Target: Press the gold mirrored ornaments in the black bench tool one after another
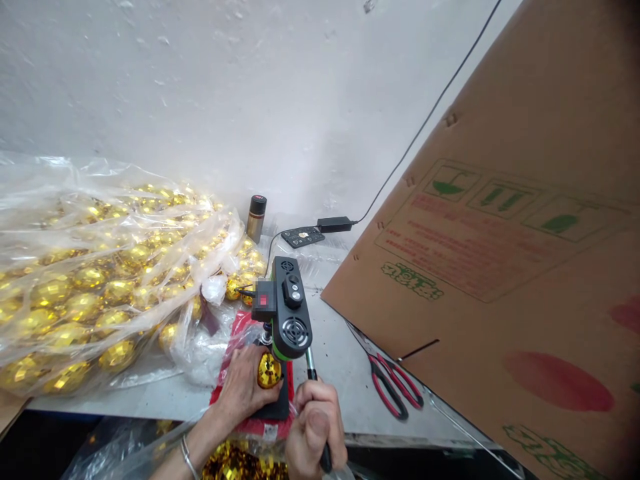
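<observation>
My left hand (243, 383), with a silver bangle at the wrist, holds a gold mirrored ball (269, 371) at the front of a black and green machine (290, 307). The ball sits between thumb and fingers, just below the machine's round head. My right hand (317, 427) is closed around the black handle (327, 459) of a metal lever that runs up to the machine's right side. Under the machine lies a red plastic sheet (235, 343) on the grey table.
A clear plastic bag (115, 293) of gold balls covers the left of the table (345, 387). Red-handled scissors (395, 387) lie at right beside a large cardboard box (500, 267). Behind stand a bottle (255, 219) and a black adapter (335, 224) with its cable. More gold balls (240, 461) show below the front edge.
</observation>
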`<state>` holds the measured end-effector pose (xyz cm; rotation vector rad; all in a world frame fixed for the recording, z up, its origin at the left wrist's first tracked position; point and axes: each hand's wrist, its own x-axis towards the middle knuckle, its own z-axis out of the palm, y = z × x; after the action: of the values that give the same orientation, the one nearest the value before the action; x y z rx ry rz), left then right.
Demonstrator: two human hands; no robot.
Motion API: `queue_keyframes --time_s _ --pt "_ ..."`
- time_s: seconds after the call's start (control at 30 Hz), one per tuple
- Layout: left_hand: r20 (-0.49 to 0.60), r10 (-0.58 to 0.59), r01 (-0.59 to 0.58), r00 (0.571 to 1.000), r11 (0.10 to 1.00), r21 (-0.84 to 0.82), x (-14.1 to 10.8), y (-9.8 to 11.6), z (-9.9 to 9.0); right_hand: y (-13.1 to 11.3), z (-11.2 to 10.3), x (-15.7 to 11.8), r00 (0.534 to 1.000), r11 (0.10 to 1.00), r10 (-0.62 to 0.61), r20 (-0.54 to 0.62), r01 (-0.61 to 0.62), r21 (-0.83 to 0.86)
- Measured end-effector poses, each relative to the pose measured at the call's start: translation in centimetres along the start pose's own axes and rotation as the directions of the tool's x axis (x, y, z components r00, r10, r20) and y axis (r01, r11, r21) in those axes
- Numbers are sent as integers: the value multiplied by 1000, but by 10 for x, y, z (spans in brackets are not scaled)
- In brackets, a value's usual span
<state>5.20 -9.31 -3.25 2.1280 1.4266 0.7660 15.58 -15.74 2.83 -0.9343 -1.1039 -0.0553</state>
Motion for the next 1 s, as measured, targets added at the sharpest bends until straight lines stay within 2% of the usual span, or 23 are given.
queue_keyframes --time_s 0.27,0.5,0.87,1.0 --pt "6 -9 9 1000 1000 -18 0 2 -1 -3 6 -2 999 998 35 -38 -33 54" --pt "-13 0 0 1000 1000 -7 0 1 2 -3 10 -2 997 998 27 -75 -23 55" --pt "-36 7 -6 999 1000 23 -1 2 3 -1 10 -8 992 996 77 -97 -73 43" --pt "-69 1 1 998 1000 24 -1 2 5 9 5 -21 999 999 43 -27 -43 1"
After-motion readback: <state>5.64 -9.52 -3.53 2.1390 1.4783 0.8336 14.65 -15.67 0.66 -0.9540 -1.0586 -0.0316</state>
